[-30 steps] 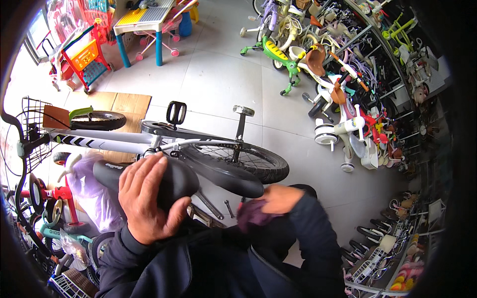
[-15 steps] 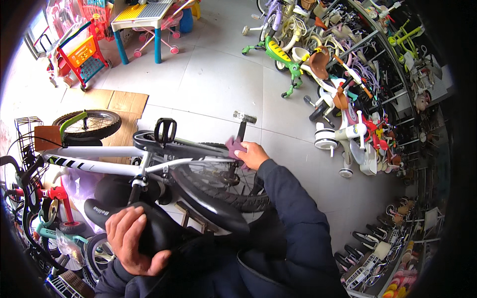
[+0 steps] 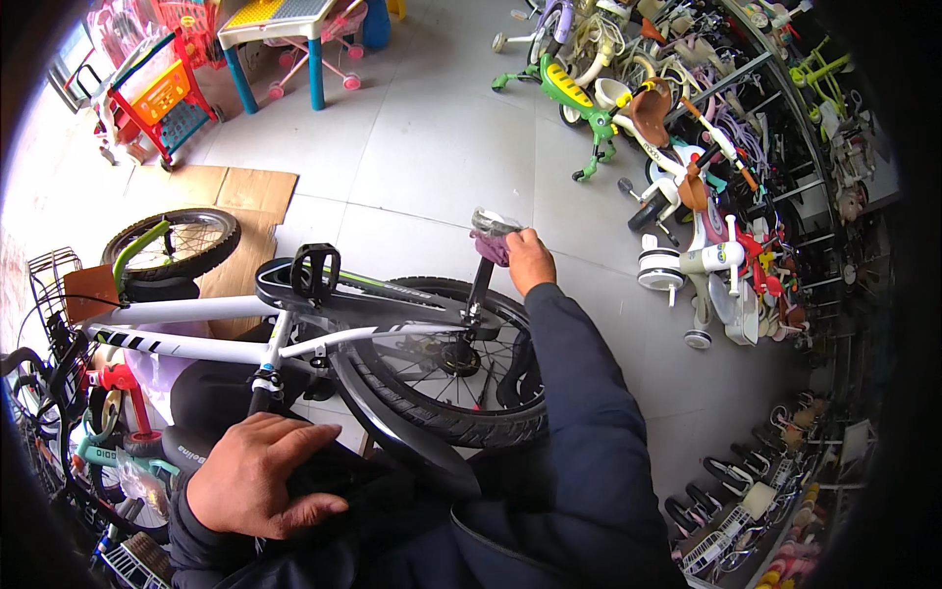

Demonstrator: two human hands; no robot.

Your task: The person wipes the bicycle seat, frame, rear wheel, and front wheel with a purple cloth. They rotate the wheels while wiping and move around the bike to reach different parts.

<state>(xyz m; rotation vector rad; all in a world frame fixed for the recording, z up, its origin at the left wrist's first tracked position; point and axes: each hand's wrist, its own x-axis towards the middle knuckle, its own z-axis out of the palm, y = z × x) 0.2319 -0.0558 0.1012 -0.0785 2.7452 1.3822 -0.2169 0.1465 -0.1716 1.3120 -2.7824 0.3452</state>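
Note:
A white and black bicycle (image 3: 201,312) lies tilted across my front, its rear wheel (image 3: 422,398) towards the right. My right hand (image 3: 531,261) is closed on a crumpled purple cloth (image 3: 490,247). It presses the cloth against the silver-grey end piece (image 3: 494,222) of a black arm (image 3: 480,291) that sticks out near the rear axle; it looks like a training wheel. My left hand (image 3: 253,478) lies over the black saddle (image 3: 184,447), thumb apart and fingers stretched forward. That hand hides most of the saddle.
Cardboard (image 3: 257,201) lies under the front wheel (image 3: 175,253). Children's bikes and ride-on toys line the right, including a green ride-on (image 3: 579,98). A toy shopping cart (image 3: 162,98) and a small table (image 3: 275,29) stand far left. More bikes (image 3: 108,454) crowd the near left.
My right hand and the cloth have moved up the arm from its lower part to its outer end. My left hand has loosened from its curl around the saddle and shifted slightly lower.

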